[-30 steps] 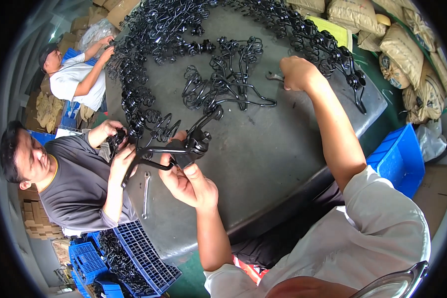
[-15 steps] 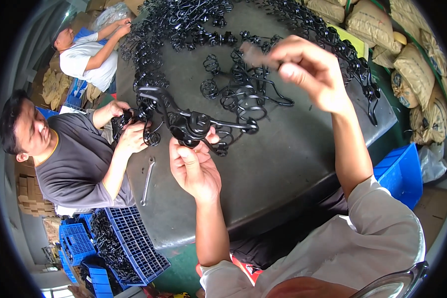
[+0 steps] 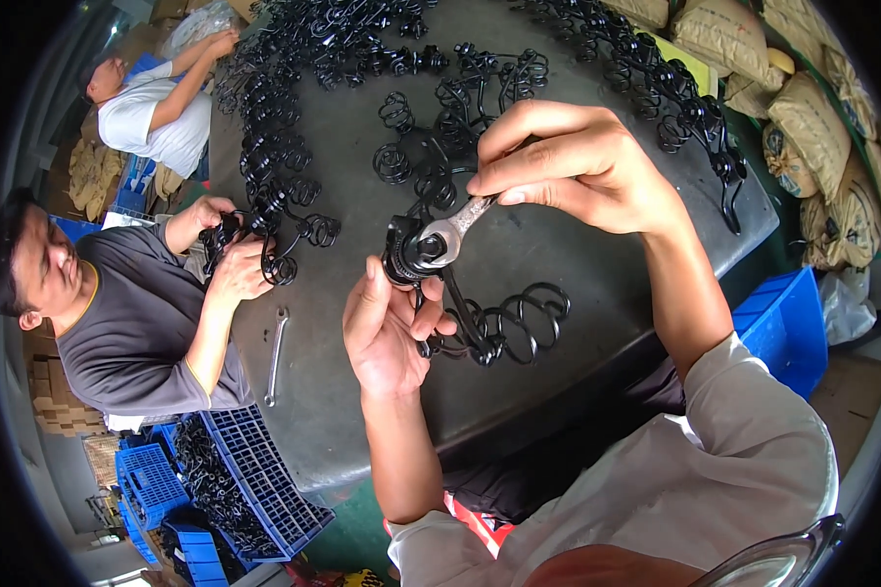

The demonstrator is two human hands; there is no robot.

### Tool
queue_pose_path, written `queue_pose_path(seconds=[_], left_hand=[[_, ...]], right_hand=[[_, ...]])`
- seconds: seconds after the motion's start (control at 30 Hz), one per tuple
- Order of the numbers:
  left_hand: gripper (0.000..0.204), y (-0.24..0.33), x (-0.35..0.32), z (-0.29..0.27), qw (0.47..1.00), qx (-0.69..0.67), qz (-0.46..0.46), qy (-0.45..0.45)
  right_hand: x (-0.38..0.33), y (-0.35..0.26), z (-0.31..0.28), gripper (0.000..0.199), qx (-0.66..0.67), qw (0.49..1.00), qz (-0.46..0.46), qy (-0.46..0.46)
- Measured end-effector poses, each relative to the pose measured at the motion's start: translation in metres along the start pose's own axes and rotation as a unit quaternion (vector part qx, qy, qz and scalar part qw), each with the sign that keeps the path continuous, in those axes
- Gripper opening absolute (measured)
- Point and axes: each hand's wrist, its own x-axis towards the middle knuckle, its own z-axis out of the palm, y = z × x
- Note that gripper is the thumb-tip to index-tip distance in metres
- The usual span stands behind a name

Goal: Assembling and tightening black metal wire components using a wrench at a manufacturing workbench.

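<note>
In my left hand (image 3: 392,342) is a black part with a round, ring-like body (image 3: 399,256) and bent arms, the fingers closed around its underside. One arm reaches down to the right and ends beside coiled black wire (image 3: 529,323). A steel wrench (image 3: 450,238) is pinched between the thumb and fingers of my right hand (image 3: 587,161). Its open jaw lies over the knob-like top of the part, touching or almost touching it. The wrench's far end is hidden by my right fingers.
Many similar black coiled parts (image 3: 274,127) lie along the table's (image 3: 480,411) far and left sides, more (image 3: 690,103) at the right. A second wrench (image 3: 277,357) rests left of me. A co-worker (image 3: 147,303) handles parts there; another person (image 3: 162,108) sits farther back. Blue crates (image 3: 274,479) stand lower left.
My right hand has come down and left, bringing the wrench onto the part. The part has turned in my left hand, its coiled end now toward the lower right.
</note>
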Motion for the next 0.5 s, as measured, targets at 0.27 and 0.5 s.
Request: queue_pose_path(seconds=[0.27,0.5], left_hand=[[0.046,0.009,0.0,-0.009,0.997,-0.03,-0.067,-0.02],[0.056,0.009,-0.003,-0.011,0.997,0.034,0.025,0.066]], right_hand=[[0.001,-0.002,0.008,0.017,0.0,1.0,0.005,-0.015],[0.002,-0.002,0.03,0.019,-0.011,0.999,0.023,0.033]])
